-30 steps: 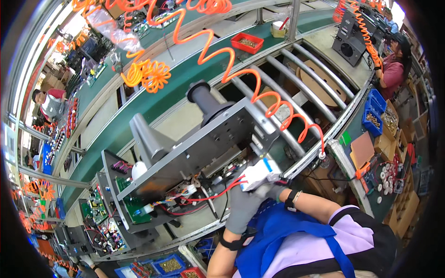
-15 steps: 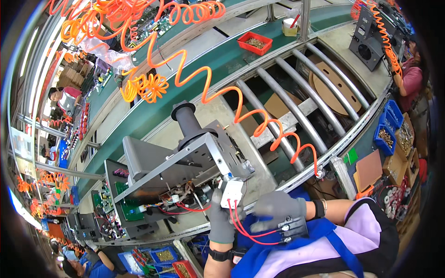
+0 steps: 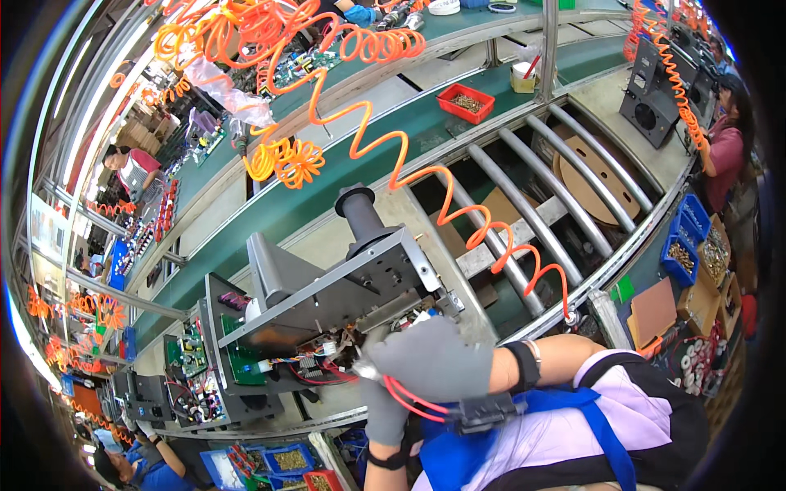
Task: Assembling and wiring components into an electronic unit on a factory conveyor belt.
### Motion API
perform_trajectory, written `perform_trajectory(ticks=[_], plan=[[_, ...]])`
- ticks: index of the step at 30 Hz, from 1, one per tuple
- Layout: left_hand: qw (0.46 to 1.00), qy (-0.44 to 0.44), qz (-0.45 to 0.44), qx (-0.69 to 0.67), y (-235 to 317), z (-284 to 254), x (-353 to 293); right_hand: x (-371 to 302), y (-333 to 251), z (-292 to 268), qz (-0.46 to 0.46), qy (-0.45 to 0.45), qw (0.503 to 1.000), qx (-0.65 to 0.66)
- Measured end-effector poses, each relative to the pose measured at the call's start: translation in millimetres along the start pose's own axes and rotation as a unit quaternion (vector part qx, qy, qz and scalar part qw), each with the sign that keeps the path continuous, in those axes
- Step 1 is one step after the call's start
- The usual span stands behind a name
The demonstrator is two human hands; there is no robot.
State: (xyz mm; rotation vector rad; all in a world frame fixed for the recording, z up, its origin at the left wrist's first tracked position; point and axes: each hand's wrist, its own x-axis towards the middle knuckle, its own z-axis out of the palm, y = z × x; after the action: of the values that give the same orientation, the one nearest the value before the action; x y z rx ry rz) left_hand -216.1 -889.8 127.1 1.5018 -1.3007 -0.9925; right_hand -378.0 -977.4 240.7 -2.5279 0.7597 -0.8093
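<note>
Before the open metal housing (image 3: 344, 295), we see two grey-gloved hands meeting around a pair of red wires (image 3: 413, 398). The right hand (image 3: 434, 360) lies across the left hand (image 3: 385, 417) and hides its fingers; we cannot tell whether either set is apart or clamped. At the right fingertips a whitish piece (image 3: 367, 370) blurs, perhaps pinched there. The wires run to a black part (image 3: 483, 413) in front of the blue apron (image 3: 458, 450), probably close to the body to give the leads slack. The housing turns its wiring toward us, which seems to leave the white connector (image 3: 330, 349) reachable. Orange coiled hose (image 3: 403, 155) hangs from above, presumably to spare bench space.
</note>
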Motion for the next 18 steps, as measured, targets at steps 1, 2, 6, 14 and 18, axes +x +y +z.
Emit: perform_trajectory(ticks=[1, 2, 6, 14, 18], plan=[[0.997, -0.059, 0.027, 0.031, -10, 0, 2, 10, -7, 5, 0.034, -0.051, 0.998, -0.033], [0.995, -0.091, 0.035, 0.024, -16, 1, 2, 20, -11, 10, 0.07, -0.095, 0.99, -0.07], [0.994, -0.099, 0.037, -0.022, -9, 2, 1, 39, -41, 35, 0.194, -0.096, 0.965, -0.145], [0.988, -0.01, 0.105, -0.117, 55, 25, 80, -26, -8, 2, -0.023, 0.053, 0.997, 0.06], [0.992, -0.049, 0.013, -0.114, 66, 16, 97, -75, 34, 2, 0.288, 0.205, 0.934, 0.043]])
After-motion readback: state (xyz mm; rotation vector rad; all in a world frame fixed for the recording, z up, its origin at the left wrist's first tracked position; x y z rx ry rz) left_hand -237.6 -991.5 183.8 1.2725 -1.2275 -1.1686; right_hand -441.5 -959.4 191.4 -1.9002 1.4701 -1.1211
